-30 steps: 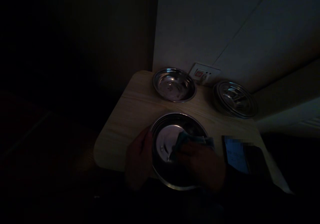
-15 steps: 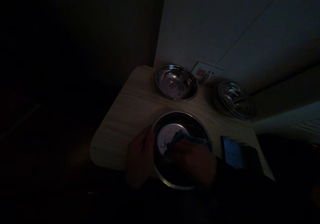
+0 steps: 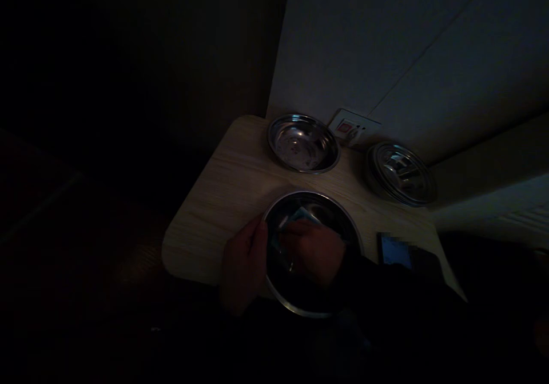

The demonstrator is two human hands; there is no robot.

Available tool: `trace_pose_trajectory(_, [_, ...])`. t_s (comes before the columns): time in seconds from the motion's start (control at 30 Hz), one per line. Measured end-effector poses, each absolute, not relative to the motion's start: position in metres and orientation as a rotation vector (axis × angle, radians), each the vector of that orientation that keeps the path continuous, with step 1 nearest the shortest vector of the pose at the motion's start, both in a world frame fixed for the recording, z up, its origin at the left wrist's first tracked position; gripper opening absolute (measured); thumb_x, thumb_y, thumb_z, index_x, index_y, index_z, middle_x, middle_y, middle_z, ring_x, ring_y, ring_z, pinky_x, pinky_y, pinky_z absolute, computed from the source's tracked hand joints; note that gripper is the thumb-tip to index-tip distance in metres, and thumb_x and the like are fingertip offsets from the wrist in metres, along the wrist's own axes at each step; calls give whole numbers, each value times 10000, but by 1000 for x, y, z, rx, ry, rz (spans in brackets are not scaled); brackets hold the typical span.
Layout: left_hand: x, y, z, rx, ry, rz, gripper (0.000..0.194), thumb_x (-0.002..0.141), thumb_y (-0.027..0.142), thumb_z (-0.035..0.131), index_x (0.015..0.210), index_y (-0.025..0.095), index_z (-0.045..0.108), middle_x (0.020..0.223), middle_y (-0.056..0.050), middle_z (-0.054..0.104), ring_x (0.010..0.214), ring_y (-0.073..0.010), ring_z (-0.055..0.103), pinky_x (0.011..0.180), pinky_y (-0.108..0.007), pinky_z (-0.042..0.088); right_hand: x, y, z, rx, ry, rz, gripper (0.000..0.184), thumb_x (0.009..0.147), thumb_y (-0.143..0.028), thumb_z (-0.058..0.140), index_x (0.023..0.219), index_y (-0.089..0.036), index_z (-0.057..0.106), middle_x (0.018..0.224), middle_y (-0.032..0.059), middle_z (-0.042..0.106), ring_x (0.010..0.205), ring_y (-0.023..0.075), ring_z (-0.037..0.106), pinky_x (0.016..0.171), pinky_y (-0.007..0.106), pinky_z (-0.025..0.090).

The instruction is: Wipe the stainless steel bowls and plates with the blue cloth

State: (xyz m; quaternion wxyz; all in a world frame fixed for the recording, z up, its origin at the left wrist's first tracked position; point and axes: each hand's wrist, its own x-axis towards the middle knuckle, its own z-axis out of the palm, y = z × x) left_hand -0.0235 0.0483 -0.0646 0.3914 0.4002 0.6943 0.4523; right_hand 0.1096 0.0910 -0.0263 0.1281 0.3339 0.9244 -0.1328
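Clamped bowl (image 3: pixel 337 217) rim in left hand (image 3: pixel 243 266) at desk's (image 3: pixel 206 218) front edge. Pressed bunched cloth (image 3: pixel 303 213) inside with right hand (image 3: pixel 316 249). Left second bowl (image 3: pixel 303 146) by back edge, stack (image 3: pixel 402 175) at back right corner, phone (image 3: pixel 394 252) near right edge.

Wall (image 3: pixel 364 46): dim grey, grainy.
My bowl (image 3: pixel 295 310): pale rim glints.
Phone screen (image 3: pixel 395 252): faint blue glow.
My right hand (image 3: pixel 315 249): shadowed, softly blurred.
Floor (image 3: pixel 55 246): nearly black.

Wooden table (image 3: pixel 214 206), near bowl (image 3: pixel 337 215), far bowl (image 3: pixel 302 148), stacked bowls (image 3: pixel 402 172), phone (image 3: pixel 395 252)
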Motion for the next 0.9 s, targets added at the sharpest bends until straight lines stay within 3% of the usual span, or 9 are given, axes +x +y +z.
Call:
trace_pose_trajectory(0.2, [-21, 46, -67, 1000, 1750, 1179, 365, 876, 367, 404, 1024, 166, 671, 920, -35, 711, 748, -140, 624, 636, -209, 453, 111, 86, -23, 912, 2599, -422, 139, 858, -171, 505, 887, -184, 640, 932, 37, 639, 834, 175, 567, 588, 253, 394])
trace_pose_trajectory(0.37, [-22, 46, -67, 1053, 1722, 1181, 363, 876, 354, 408, 1051, 159, 659, 960, -41, 707, 820, -144, 631, 692, -205, 456, 111, 95, -24, 1006, 2649, -330, 172, 878, -186, 473, 939, -180, 634, 1019, 54, 628, 915, 198, 558, 603, 265, 394])
trace_pose_trajectory(0.9, [-22, 48, -67, 1070, 1712, 1137, 358, 866, 354, 412, 1017, 164, 676, 929, -45, 711, 806, -168, 636, 707, -244, 473, 116, 91, -25, 900, 2653, -232, 168, 881, -187, 488, 948, -178, 642, 967, 59, 643, 879, 198, 554, 571, 260, 386])
